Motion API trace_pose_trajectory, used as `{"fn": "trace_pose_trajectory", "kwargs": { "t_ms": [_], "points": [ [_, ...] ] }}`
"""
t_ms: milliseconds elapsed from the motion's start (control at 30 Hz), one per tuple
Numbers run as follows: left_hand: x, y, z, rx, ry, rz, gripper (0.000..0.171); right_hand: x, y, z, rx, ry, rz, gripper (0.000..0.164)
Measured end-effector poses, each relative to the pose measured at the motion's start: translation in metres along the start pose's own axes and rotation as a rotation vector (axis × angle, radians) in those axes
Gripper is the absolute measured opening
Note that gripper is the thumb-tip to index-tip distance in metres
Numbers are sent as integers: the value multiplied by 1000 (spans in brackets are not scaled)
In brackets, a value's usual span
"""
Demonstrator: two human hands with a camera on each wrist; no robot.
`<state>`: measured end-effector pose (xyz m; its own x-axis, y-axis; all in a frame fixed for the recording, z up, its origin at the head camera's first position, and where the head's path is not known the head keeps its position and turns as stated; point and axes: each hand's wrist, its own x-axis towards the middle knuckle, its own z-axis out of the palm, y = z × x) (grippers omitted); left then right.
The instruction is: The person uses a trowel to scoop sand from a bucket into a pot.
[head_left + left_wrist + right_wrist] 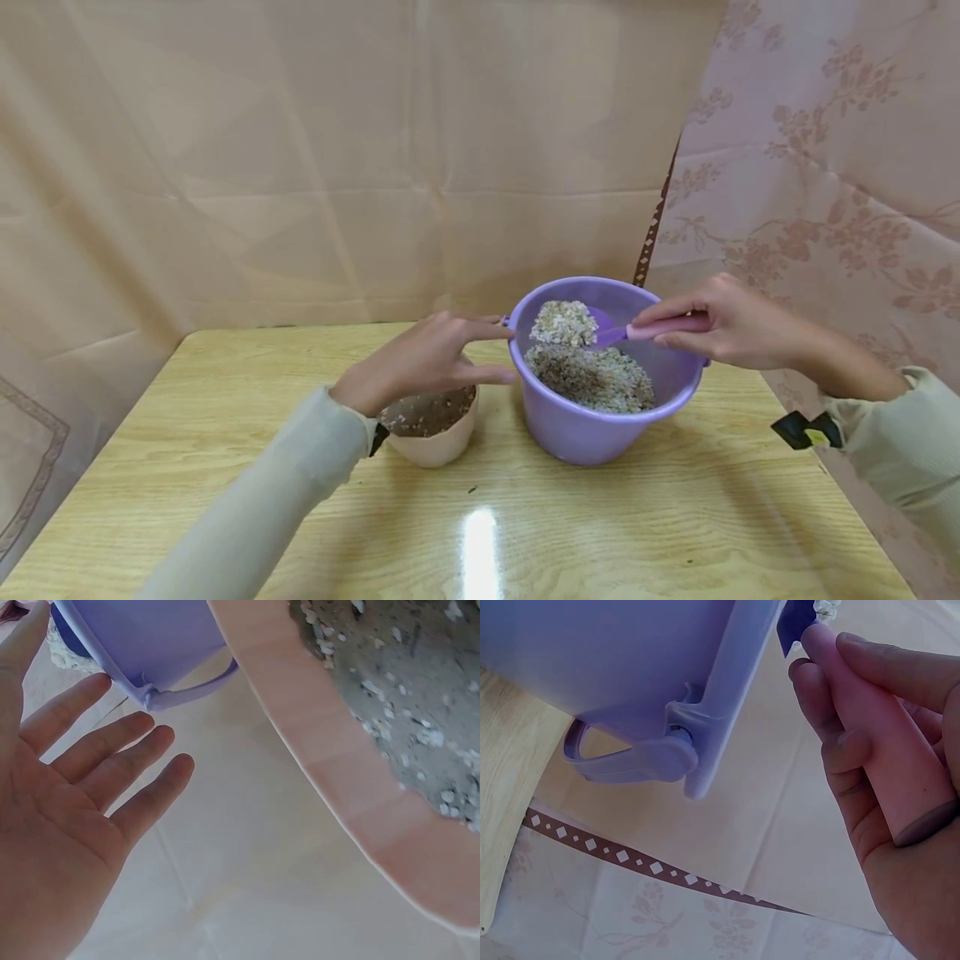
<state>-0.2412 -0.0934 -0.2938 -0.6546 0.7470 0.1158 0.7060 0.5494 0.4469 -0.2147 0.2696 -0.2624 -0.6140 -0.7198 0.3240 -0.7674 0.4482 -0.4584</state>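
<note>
A purple bucket (577, 433) stands on the table, partly filled with pale, coarse granules (600, 383). Over its opening, my right hand (731, 325) grips the pink handle (889, 735) of a small purple trowel (611, 335), whose blade carries a heap of the granules. My left hand (427, 358) reaches across a peach-coloured pot (442, 446), fingers extended, with the fingertips right at the bucket's left rim. In the left wrist view its fingers (142, 802) are spread and the palm holds nothing. Inside the pot lies dark, greyish material dotted with white bits; my left hand and wrist hide part of it.
The wooden table (637, 525) has a few dark specks on it. Behind it hangs a beige cloth (360, 167), and a flowered cloth (847, 192) hangs at the right. The bucket's handle (630, 761) hangs down at its side.
</note>
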Motion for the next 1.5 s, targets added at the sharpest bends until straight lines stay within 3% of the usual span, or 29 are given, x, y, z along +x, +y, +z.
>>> {"fn": "trace_pose_trajectory", "kwargs": {
  "t_ms": [133,233,300,400,533,633,933,1200,1500],
  "points": [
    [-8,-5,-3,-23,-23,-71,63,2,-2,-1,-6,-12,-7,33],
    [-15,-11,-5,-7,-21,-87,65,4,-4,-1,-5,-18,-9,33],
    [-20,-15,-6,12,-11,-80,65,6,-5,0,-3,-20,-9,33],
    [-26,-22,-7,51,-5,-51,50,7,-7,0,3,-19,-4,33],
    [-35,-31,-7,103,0,-35,47,8,-9,1,-2,-13,-9,32],
    [-43,-38,-7,129,6,-48,63,9,-10,2,-13,-7,-22,34],
    [-63,-55,-7,113,-18,-89,75,15,-14,5,-24,-7,-35,33],
    [-77,-62,-8,119,-24,-31,82,18,-18,6,10,-19,-28,32],
    [-94,-69,-10,61,-6,-169,91,25,-23,10,59,-55,-25,29]
  ]
}}
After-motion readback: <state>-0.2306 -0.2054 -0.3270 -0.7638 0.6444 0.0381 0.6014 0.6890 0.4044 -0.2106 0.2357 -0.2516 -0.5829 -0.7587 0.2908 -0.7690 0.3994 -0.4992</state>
